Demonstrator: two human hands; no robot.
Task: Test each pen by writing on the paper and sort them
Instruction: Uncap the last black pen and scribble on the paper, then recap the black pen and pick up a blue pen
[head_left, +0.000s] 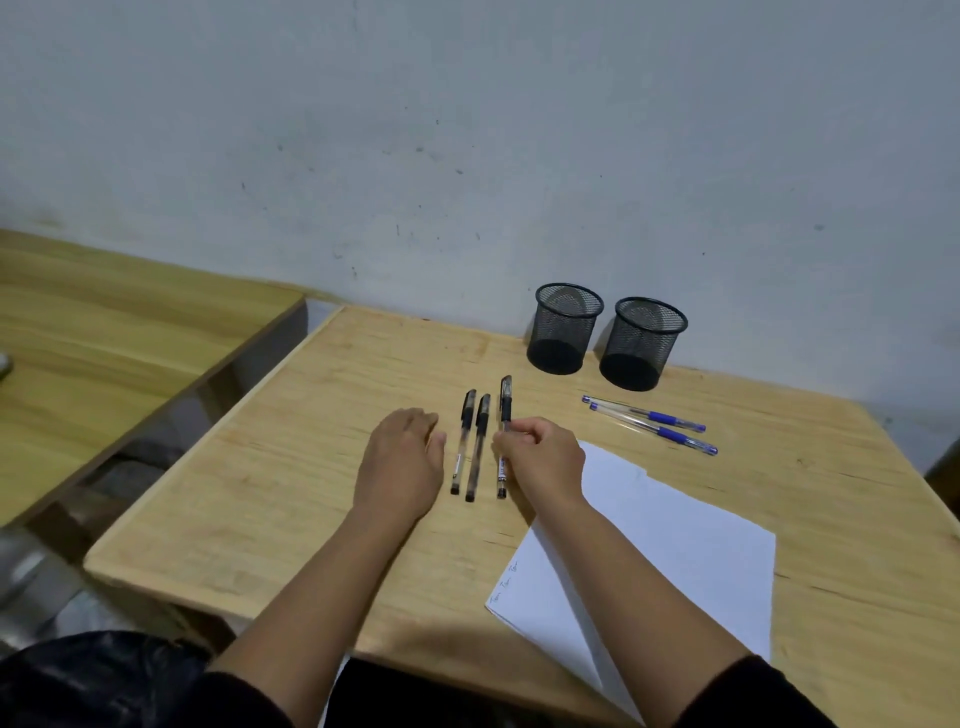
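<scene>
Three black capped pens lie side by side on the wooden table: a left one (462, 441), a middle one (477, 448) and a right one (504, 410). My right hand (545, 460) has its fingertips closed on the right black pen, which still rests on the table. Just left of the pens, my left hand (402, 462) lies flat and holds nothing. Two blue pens (644, 414) (655, 429) lie further right. A white paper sheet (675, 551) with a few written marks near its left edge lies under my right forearm.
Two black mesh pen cups (563, 328) (641, 344) stand at the back by the wall. The table (291, 499) ends at the left, with a gap to a second wooden surface (104, 332).
</scene>
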